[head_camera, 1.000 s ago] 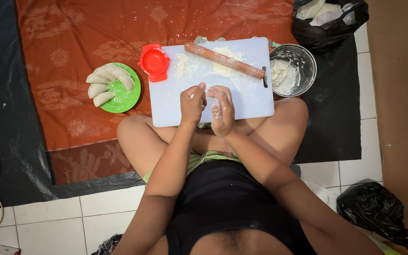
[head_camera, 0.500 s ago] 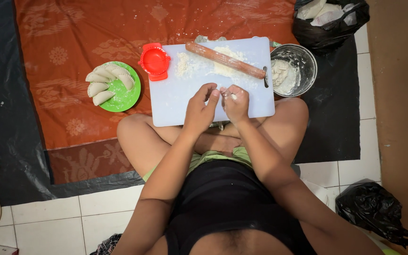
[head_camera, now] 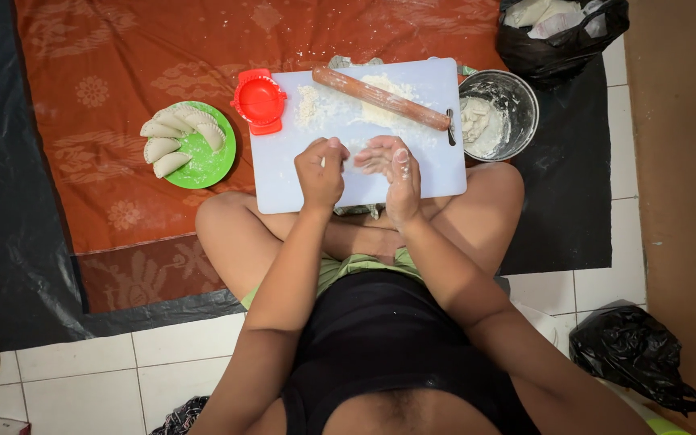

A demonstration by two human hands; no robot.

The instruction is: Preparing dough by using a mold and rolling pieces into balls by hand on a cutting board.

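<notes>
Sitting cross-legged on the floor, a person works over a white cutting board that rests on an orange patterned cloth and reaches the knees. At the far left lies a green plate bearing several folded, crimped dumplings. Just right of it, a red dumpling press sits on the board's top left corner. The left hand hovers over the board's middle with its fingers curled narrow; whether they pinch anything, I cannot tell. Close beside it, the right hand, dusted with flour, is held with its palm turned toward the left hand and its fingers loosely spread; a pale piece of dough seems to sit between the two hands, though it is hard to make out against the floury board. Beyond the hands, a wooden rolling pin lies slantwise across a flattened patch of dough. To the right, a metal bowl holds more dough, just beside the board's edge. A black plastic bag sits at the upper right.
</notes>
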